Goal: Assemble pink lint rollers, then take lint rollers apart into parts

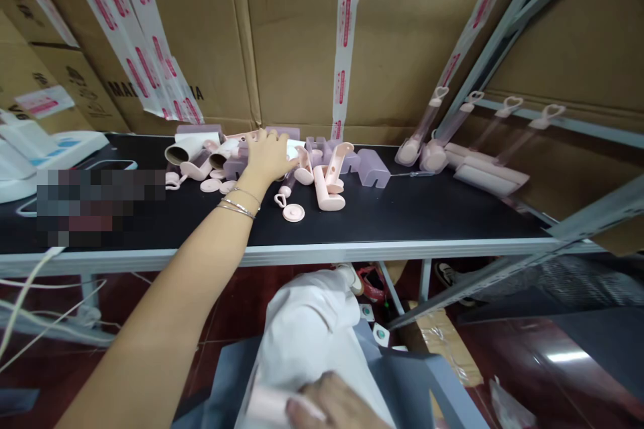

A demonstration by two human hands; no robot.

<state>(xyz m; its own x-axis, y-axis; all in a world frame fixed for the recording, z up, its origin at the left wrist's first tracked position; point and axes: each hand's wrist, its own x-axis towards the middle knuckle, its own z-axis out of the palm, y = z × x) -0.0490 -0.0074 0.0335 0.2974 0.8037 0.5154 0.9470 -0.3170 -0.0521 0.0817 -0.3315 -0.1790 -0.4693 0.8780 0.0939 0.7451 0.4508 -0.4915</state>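
Note:
My left hand [267,155] reaches across the black table [402,214] into a pile of pink lint-roller parts. Its fingers curl down over the parts beside a pale purple cover [236,162]; what they grip is hidden. Bracelets [240,202] ring that wrist. Pink handles [329,177], round caps [293,212] and a paper roll [185,149] lie around the hand. My right hand [337,409] rests low on my lap, fingers closed round a pink roller [269,405].
Cardboard boxes [302,33] with taped seams wall the back of the table. Finished rollers in clear sleeves [427,134] lean at the right against a grey metal frame [503,13]. White devices [45,147] sit at the left. White cables [30,308] hang below.

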